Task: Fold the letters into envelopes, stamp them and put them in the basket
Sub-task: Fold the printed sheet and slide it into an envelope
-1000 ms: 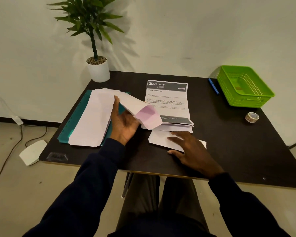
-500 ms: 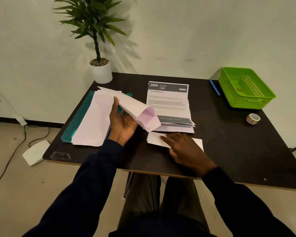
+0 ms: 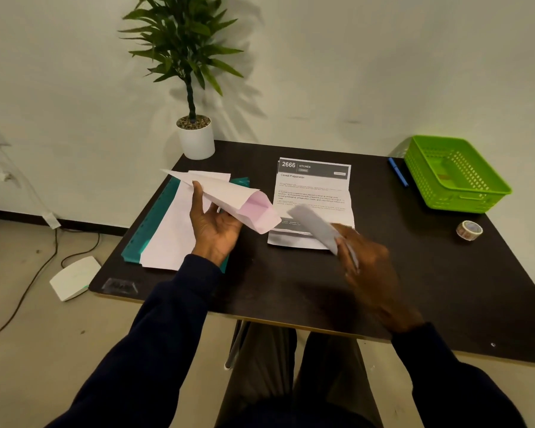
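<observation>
Gripping the envelope [image 3: 229, 196], left fingers [image 3: 197, 189] face right fingers [image 3: 344, 234] pinching a folded letter [image 3: 312, 222] above printed sheets [image 3: 314, 186], tape [image 3: 469, 230] aside.

Your dark table [image 3: 291, 288]: potted plant [image 3: 195, 140] on the far left corner, teal folder [image 3: 155, 217] flat on the left side, blue pen [image 3: 398, 172] far right. On the floor to your left: white box [image 3: 74, 278], black cable [image 3: 28, 288] near it.

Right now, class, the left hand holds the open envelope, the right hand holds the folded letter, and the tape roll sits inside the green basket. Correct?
Not quite: the head view shows the tape roll on the table, outside the green basket. The left hand holds the open envelope, the right hand the folded letter.
</observation>
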